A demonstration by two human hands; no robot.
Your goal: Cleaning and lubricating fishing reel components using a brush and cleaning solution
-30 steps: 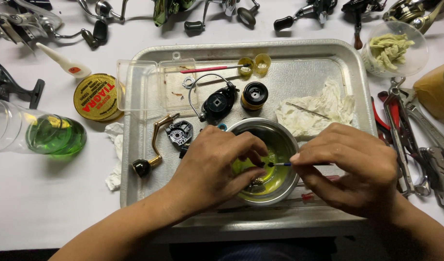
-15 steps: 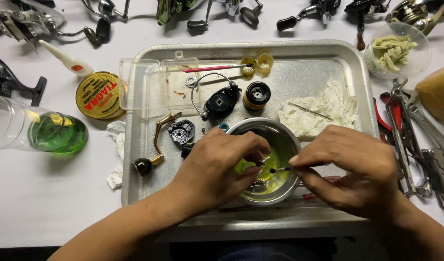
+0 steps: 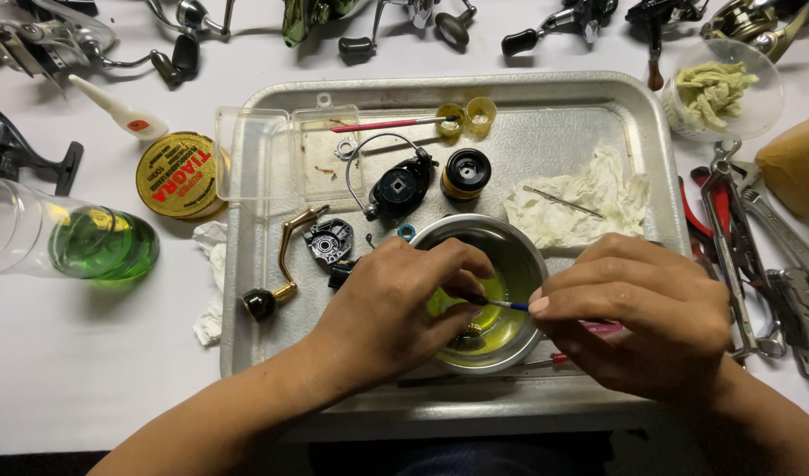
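Observation:
My left hand (image 3: 396, 304) reaches into a small steel bowl (image 3: 519, 249) of yellow-green liquid and pinches a small metal part (image 3: 469, 331) over it. My right hand (image 3: 642, 313) grips a thin brush (image 3: 507, 305) with a blue ferrule and pink handle, its dark tip against the part at my left fingertips. The bowl stands at the front of a metal tray (image 3: 656, 150). Most of the small part is hidden by my fingers.
On the tray lie a gold reel handle (image 3: 281, 269), black reel parts (image 3: 396, 187), a spool (image 3: 465, 172), a clear plastic box (image 3: 285, 154) and a crumpled tissue (image 3: 576, 203). Pliers and wrenches (image 3: 748, 247) lie right; a green-liquid bottle (image 3: 78, 242) and line spool (image 3: 175, 174) left; fishing reels along the back.
The brush tip has shifted slightly left toward my left fingertips, and my right hand has turned a little. The left hand stays over the bowl.

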